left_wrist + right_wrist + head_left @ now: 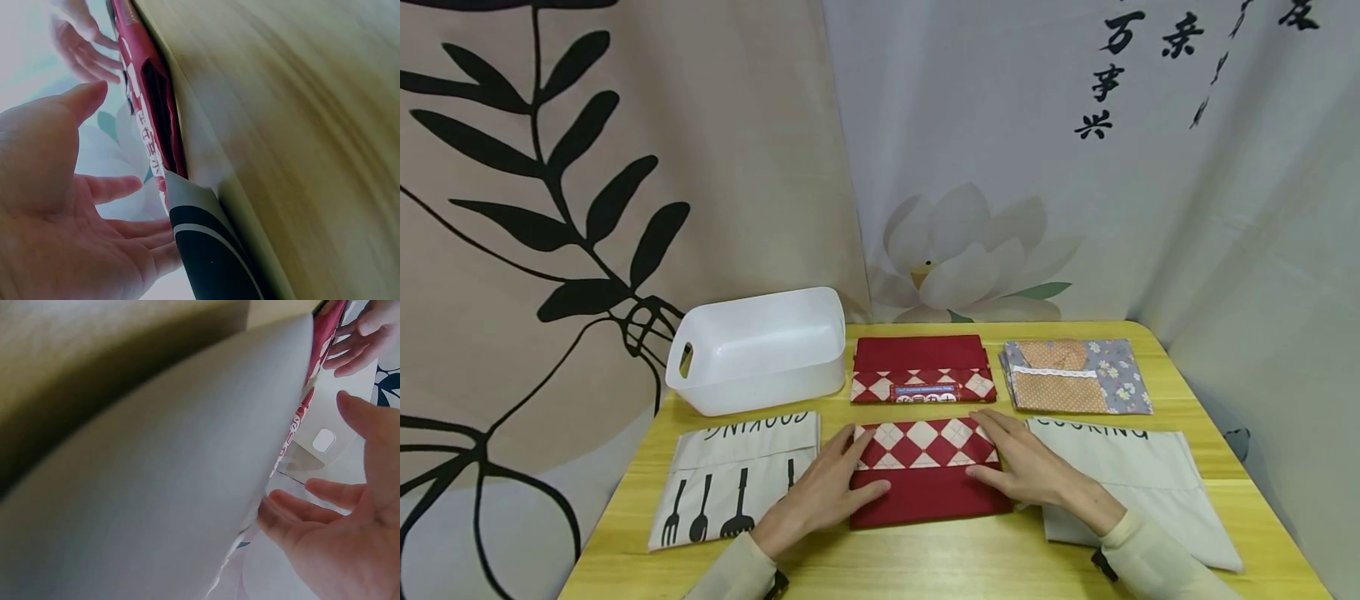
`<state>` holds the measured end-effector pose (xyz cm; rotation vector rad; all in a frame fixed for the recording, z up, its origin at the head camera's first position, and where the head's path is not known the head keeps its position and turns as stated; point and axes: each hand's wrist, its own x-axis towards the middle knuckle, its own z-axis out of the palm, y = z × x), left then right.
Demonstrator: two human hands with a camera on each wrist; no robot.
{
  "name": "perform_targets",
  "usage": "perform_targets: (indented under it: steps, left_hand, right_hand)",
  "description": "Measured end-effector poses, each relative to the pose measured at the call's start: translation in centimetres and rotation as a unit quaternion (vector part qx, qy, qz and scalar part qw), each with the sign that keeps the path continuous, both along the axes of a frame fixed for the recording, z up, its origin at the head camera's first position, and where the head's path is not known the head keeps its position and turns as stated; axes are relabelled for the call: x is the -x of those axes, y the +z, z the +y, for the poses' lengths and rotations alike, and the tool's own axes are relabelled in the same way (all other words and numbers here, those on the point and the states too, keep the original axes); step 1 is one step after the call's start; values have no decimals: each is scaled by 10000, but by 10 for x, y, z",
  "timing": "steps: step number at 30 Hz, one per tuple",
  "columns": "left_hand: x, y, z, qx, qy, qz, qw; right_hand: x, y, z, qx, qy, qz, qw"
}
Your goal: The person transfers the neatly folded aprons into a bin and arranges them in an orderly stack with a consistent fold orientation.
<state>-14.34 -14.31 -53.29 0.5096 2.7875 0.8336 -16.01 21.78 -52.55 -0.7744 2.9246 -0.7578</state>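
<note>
A folded red cloth [928,493] with a red-and-white diamond band lies near the front middle of the table. My left hand [820,492] is at its left side, fingers extended and the fingertips by the band's left end. On the opposite side, my right hand [1033,467] reaches over the right edge, its fingers also extended. Neither hand has its fingers curled round the cloth. A folded white cloth [715,467] printed with black utensils lies beside the left hand. Under the right forearm is another folded white cloth [1138,492] with black lettering.
Behind sit a second red diamond-patterned cloth [917,354] with a printed label and a grey floral cloth [1123,375] with a tan dotted part. A white plastic bin [756,375] stands at the table's back left. Printed curtains [760,150] hang behind the wooden table [880,567].
</note>
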Motion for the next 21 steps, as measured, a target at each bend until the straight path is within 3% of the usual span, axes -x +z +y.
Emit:
perform_targets:
  steps: [6,14,21]
  left_hand:
    - [2,-1,2,-21,106,75,9999]
    - [1,-1,4,-14,264,179,9995]
    - [-1,-2,4,57,444,384,9983]
  right_hand:
    - [4,-4,-1,129,-171,-202,9996]
    - [6,-7,-3,284,-331,6,9990]
    - [7,-6,-2,301,-622,-241,9973]
